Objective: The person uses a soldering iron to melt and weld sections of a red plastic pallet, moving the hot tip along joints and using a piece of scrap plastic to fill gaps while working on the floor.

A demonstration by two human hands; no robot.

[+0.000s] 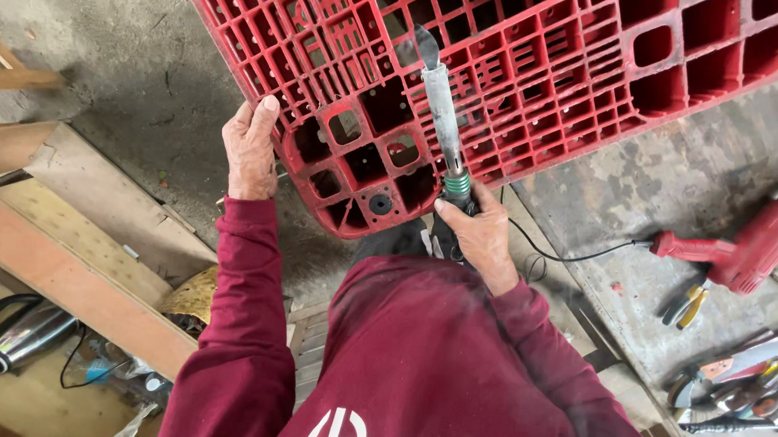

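Note:
A big red plastic pallet with a grid of square cells stands tilted in front of me. My left hand grips its left edge near the rounded corner. My right hand is closed around the handle of a soldering iron with a long grey metal barrel and a green collar. The iron's flat tip rests against the pallet's ribs near the top middle, with faint smoke around it. A thin black cord runs from the handle to the right.
A red power tool lies on the grey slab at right, with pliers and several hand tools below it. Wooden boards lie at left, and a steel kettle sits at lower left.

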